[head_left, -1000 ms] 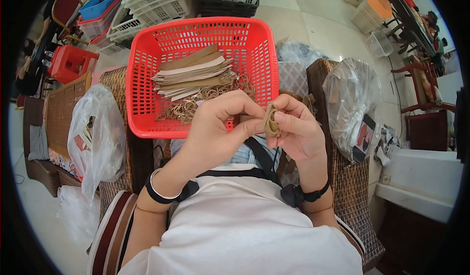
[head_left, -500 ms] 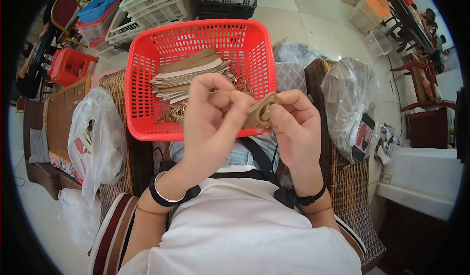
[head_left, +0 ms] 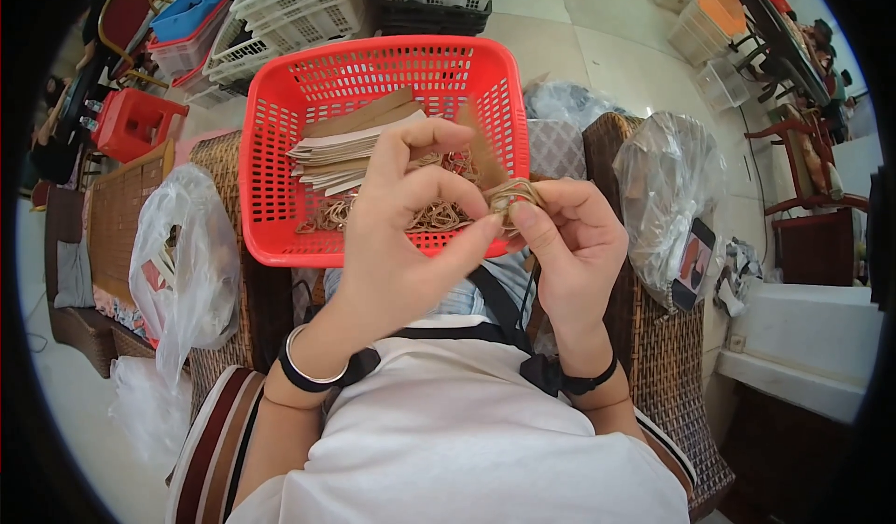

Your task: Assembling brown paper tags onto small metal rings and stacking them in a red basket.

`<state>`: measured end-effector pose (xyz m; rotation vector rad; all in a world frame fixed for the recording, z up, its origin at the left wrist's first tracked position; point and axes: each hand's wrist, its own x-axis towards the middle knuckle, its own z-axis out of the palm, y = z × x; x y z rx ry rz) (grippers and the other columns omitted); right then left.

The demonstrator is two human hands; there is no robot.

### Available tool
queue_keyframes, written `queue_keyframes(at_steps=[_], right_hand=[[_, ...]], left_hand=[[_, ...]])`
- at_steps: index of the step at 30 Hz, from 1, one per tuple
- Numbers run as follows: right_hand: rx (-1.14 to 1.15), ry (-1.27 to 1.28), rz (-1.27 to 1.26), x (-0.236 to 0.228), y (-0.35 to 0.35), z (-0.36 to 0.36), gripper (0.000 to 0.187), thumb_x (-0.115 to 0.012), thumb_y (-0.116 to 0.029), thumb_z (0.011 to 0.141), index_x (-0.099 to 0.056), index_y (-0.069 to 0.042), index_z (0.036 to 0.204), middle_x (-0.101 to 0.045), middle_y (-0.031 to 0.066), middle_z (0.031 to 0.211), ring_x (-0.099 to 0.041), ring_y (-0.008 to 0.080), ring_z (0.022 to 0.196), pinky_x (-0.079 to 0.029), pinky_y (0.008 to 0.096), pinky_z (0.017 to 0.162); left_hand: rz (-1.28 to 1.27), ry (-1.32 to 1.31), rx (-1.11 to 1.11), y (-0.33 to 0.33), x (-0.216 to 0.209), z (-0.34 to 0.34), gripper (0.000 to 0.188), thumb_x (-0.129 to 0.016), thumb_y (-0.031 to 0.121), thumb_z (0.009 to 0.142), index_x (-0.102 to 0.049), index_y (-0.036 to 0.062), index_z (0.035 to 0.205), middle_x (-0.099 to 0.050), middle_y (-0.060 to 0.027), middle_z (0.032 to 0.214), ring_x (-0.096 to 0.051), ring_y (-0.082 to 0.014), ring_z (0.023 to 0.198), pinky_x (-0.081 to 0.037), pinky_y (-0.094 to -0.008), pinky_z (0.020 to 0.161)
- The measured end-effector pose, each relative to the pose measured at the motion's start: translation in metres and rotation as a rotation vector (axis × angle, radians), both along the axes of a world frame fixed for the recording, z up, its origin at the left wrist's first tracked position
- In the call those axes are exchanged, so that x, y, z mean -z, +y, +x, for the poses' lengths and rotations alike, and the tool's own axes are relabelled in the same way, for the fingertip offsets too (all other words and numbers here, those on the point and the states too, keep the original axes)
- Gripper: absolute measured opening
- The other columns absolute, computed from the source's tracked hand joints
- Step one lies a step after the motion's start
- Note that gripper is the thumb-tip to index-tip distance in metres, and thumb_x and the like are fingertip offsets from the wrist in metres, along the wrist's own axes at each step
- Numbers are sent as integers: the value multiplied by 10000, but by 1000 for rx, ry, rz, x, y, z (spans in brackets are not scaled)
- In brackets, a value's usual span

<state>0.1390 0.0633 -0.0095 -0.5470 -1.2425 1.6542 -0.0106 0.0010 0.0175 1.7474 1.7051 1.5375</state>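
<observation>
Nearest: white shirt (head_left: 439, 403), with both hands working just beyond it, over the lap (head_left: 462, 293) and the basket's near right corner. Right hand (head_left: 583, 239) is pinching a brown strip (head_left: 513, 191) between thumb and fingers at its coiled end. Left hand (head_left: 397, 216) is arching its forefinger clear; its thumb and another fingertip are meeting at the coil's left edge. Cannot tell whether they are gripping.

Change: half a second ago the strip was running leftward toward a blurred left hand; now its free tail (head_left: 482, 151) is standing up and away, slightly blurred. Right hand is keeping its hold throughout. Reading: the left hand is shifting from pulling the length to handling the coil; the folding or threading seems to be still under way.

Strip's look: dull tan-brown, flat, bending in several tight loops at the pinch. A pale glint is showing there; whether a buckle is sitting inside is unclear.

Farther: red basket (head_left: 291, 256) is holding stacked strips (head_left: 350, 151), brown and pale, with gold-toned buckles (head_left: 327, 214) heaping on their near side. Beyond, pale crates (head_left: 303, 25) are standing stacked on the floor.
</observation>
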Motion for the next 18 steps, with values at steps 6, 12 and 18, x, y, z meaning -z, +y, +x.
queue_keyframes(at_steps=[6, 12, 18], right_hand=[[26, -265, 153, -8, 0, 0, 125, -638, 31, 848, -598, 35, 966, -634, 59, 849, -587, 63, 726, -483, 191, 631], [9, -260, -47, 8, 27, 3, 94, -625, -24, 871, -604, 23, 950, -624, 28, 769, -571, 52, 656, -477, 184, 588], [126, -272, 124, 2, 7, 2, 105, -640, 11, 841, -620, 16, 943, -623, 17, 791, -558, 44, 681, -472, 194, 607]], left_hand=[[-21, -82, 20, -6, 9, -2, 129, -697, 13, 696, -579, 47, 737, -450, -81, 1144, -468, -189, 1078, -373, -317, 937], [-131, -810, 220, -7, 6, -12, 116, -597, 102, 766, -522, 55, 841, -470, -95, 1114, -477, -178, 1129, -406, -351, 978], [-271, -593, 155, -6, 3, 3, 363, -655, 3, 797, -548, -71, 1136, -613, -113, 1054, -629, -158, 934, -517, -284, 841]])
